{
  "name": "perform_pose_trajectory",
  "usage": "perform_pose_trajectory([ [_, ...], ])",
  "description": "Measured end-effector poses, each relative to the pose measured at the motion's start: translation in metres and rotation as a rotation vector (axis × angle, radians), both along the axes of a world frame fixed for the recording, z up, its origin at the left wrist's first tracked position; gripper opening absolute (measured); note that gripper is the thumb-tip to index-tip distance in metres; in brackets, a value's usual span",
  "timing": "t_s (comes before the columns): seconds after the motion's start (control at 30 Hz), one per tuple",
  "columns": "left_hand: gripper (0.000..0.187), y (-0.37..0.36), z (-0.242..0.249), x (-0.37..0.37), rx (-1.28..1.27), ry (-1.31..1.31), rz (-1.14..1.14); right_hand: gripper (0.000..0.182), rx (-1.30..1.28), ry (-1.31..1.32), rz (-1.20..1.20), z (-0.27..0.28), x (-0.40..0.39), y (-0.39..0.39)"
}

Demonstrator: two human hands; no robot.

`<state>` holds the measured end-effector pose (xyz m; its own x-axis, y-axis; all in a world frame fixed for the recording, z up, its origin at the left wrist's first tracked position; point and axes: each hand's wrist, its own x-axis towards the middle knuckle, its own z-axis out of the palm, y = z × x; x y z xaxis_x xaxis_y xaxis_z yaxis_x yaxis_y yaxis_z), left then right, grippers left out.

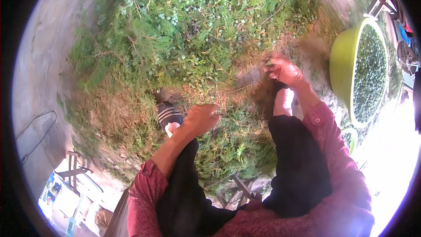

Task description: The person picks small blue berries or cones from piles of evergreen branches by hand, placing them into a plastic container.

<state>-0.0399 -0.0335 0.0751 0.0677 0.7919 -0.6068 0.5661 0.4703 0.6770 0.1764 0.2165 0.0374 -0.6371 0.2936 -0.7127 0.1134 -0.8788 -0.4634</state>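
Note:
A large heap of cut green conifer branches (pixel 206 26) with small pale blue-green cones lies in front of me. My left hand (pixel 201 119) hovers near my left foot, over the loose sprigs between my legs. Its fingers are half bent, with a gap between thumb and fingertips and nothing visible in them. Beside the heap's right edge, above my right foot, my right hand (pixel 284 68) is closed, fingertips drawn together. Some small greenish bit may be between them, but blur hides what it is.
A yellow-green tub (pixel 343 61) full of small green cones stands at the right, with a smaller green-rimmed container (pixel 351 139) below it. Brown dry litter (pixel 118 109) covers the ground around my feet. A wire loop (pixel 37 134) lies on the concrete at left.

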Motion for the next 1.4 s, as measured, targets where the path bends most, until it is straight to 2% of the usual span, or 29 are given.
perform_pose_trajectory([
  [0.07,0.033,0.003,0.003,0.002,-0.049,0.049,-0.091,0.018,0.222,-0.091,-0.01,-0.018,-0.005,0.013],
  [0.13,0.034,0.001,0.002,0.002,-0.035,0.039,-0.048,0.017,0.309,-0.127,-0.016,-0.022,-0.015,0.023],
  [0.2,0.034,0.001,0.0,0.002,-0.022,0.022,-0.005,0.021,0.686,-0.3,0.085,-0.022,-0.026,0.027],
  [0.27,0.034,0.001,-0.002,0.002,-0.043,0.017,-0.018,0.016,0.775,-0.398,0.051,-0.021,-0.039,0.026],
  [0.37,0.035,0.001,0.0,0.004,-0.047,0.009,-0.046,0.026,1.292,-0.696,0.388,-0.037,-0.046,0.024],
  [0.4,0.035,0.001,0.0,0.004,-0.048,0.008,-0.048,0.026,1.29,-0.697,0.387,-0.038,-0.047,0.022],
  [0.47,0.035,-0.001,-0.001,0.003,-0.016,-0.019,-0.021,0.029,1.494,-0.777,0.474,-0.04,-0.05,0.018],
  [0.5,0.035,-0.002,-0.001,0.003,-0.017,-0.019,-0.02,0.029,1.495,-0.777,0.475,-0.036,-0.048,0.02],
  [0.57,0.036,-0.002,0.0,0.002,-0.033,-0.014,-0.026,0.029,0.644,-0.543,0.272,-0.024,-0.039,0.032],
  [0.6,0.036,-0.003,-0.001,0.002,-0.032,-0.017,-0.023,0.029,0.646,-0.545,0.275,-0.026,-0.026,0.036],
  [0.67,0.035,-0.006,-0.005,0.002,-0.01,-0.009,-0.001,0.024,0.142,0.034,0.062,-0.03,0.001,0.037],
  [0.7,0.035,-0.006,-0.005,0.002,-0.01,-0.011,0.004,0.021,0.045,0.104,0.002,-0.015,0.003,0.03],
  [0.73,0.034,-0.006,-0.006,0.003,0.004,0.003,-0.013,0.021,0.044,0.102,0.006,-0.009,0.0,0.028],
  [0.8,0.033,-0.007,-0.006,0.004,0.013,0.017,-0.035,0.026,0.014,0.084,-0.142,-0.002,-0.002,0.022],
  [0.9,0.032,-0.007,-0.007,0.004,0.022,0.015,-0.063,0.027,0.082,0.041,-0.118,-0.015,-0.013,0.036],
  [1.0,0.032,-0.006,-0.007,0.001,0.065,-0.006,0.006,0.026,0.093,0.05,-0.07,-0.013,-0.027,0.031],
  [1.07,0.036,-0.002,-0.004,-0.001,0.01,-0.063,0.011,0.024,0.28,-0.165,-0.015,-0.009,-0.034,0.022],
  [1.1,0.036,-0.001,-0.002,0.0,0.008,-0.065,0.013,0.024,0.389,-0.196,0.053,-0.012,-0.034,0.024],
  [1.13,0.035,0.001,0.0,0.002,-0.008,-0.046,0.006,0.024,0.387,-0.198,0.051,-0.015,-0.033,0.024],
  [1.2,0.034,0.0,-0.001,0.003,-0.025,-0.027,-0.007,0.023,0.955,-0.483,0.355,-0.02,-0.037,0.02],
  [1.23,0.033,-0.003,-0.004,0.005,0.006,-0.001,-0.03,0.023,0.955,-0.484,0.354,-0.023,-0.038,0.017],
  [1.33,0.032,-0.005,-0.006,0.004,0.031,0.0,-0.037,0.033,1.59,-0.624,0.587,-0.038,-0.042,0.004],
  [1.4,0.032,-0.004,-0.005,0.003,0.026,-0.025,-0.023,0.037,1.551,-0.603,0.595,-0.035,-0.046,0.002],
])
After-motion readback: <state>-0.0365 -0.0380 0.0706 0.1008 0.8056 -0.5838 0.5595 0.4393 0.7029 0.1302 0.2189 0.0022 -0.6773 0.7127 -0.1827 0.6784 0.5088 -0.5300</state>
